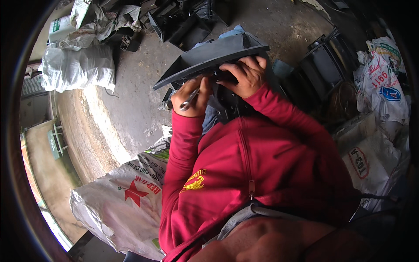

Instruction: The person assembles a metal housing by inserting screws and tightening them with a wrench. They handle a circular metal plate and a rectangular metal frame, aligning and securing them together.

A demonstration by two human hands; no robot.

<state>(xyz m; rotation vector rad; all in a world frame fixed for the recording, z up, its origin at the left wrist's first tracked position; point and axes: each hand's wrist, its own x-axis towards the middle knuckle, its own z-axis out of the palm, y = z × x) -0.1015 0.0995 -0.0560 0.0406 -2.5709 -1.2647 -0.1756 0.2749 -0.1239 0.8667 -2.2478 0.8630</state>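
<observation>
A dark grey plastic housing [209, 56], shaped like a shallow tray with raised edges, is tilted in front of me above my lap. My right hand [246, 76] grips its near edge, thumb and fingers curled around dark parts on the underside. Below the housing's left part, my left hand [190, 97] is closed around a slim shiny metal tool with a rounded end, like a wrench [188, 103]. The tool's other end is hidden behind the fingers and the housing. Dark parts under the housing are mostly in shadow.
Dismantled black casings [185, 30] lie on the concrete floor ahead. White sacks [80, 65] stand at the far left, with a large printed sack [118, 201] by my left side. To the right are black panels [323, 65] and more filled sacks [384, 83].
</observation>
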